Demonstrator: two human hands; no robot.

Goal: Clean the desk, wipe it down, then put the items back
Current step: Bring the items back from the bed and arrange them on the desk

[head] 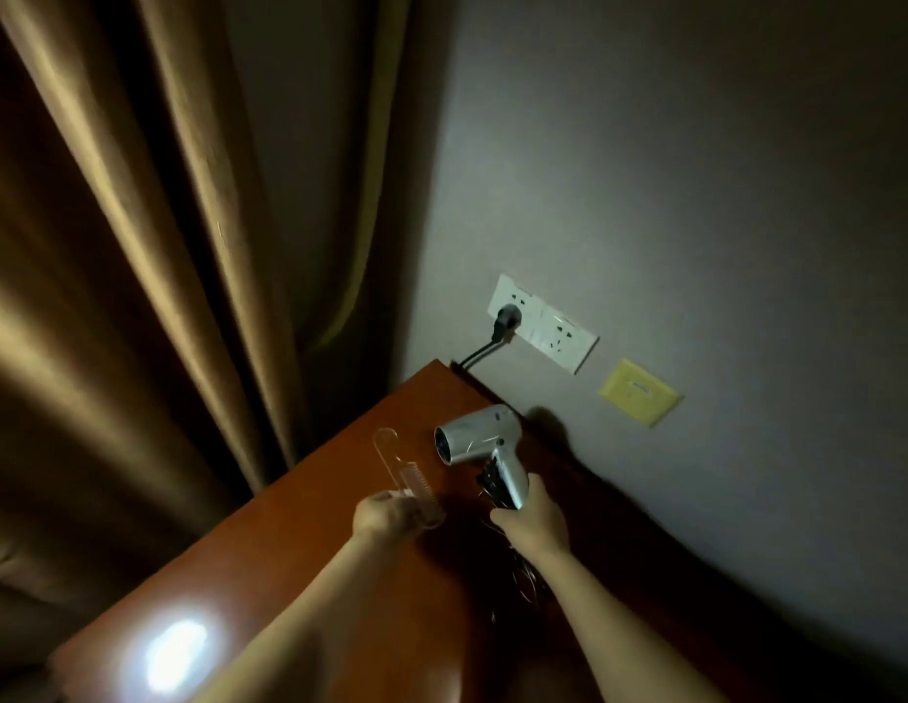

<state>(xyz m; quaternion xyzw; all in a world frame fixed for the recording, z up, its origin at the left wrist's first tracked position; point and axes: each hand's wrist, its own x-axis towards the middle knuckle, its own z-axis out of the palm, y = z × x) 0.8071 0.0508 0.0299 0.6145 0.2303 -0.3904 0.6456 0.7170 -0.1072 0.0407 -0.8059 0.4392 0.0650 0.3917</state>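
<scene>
Head view: your right hand (530, 520) had its fingers curled round the handle of the silver hair dryer (479, 441), held over the far end of the wooden desk (299, 540), nozzle pointing left. Your left hand (386, 515) gripped a clear comb (406, 474), just left of the dryer. A black plug (507, 319) sat in the wall socket (543, 324).

R hand (530, 520) grips silver hair dryer (479, 441) by handle, nozzle pointing left, above wooden tabletop (269, 565). L hand (386, 515) holds clear comb (406, 474). Black plug (507, 319) in white wall socket (543, 324); brown curtain (137, 246) at left.
</scene>
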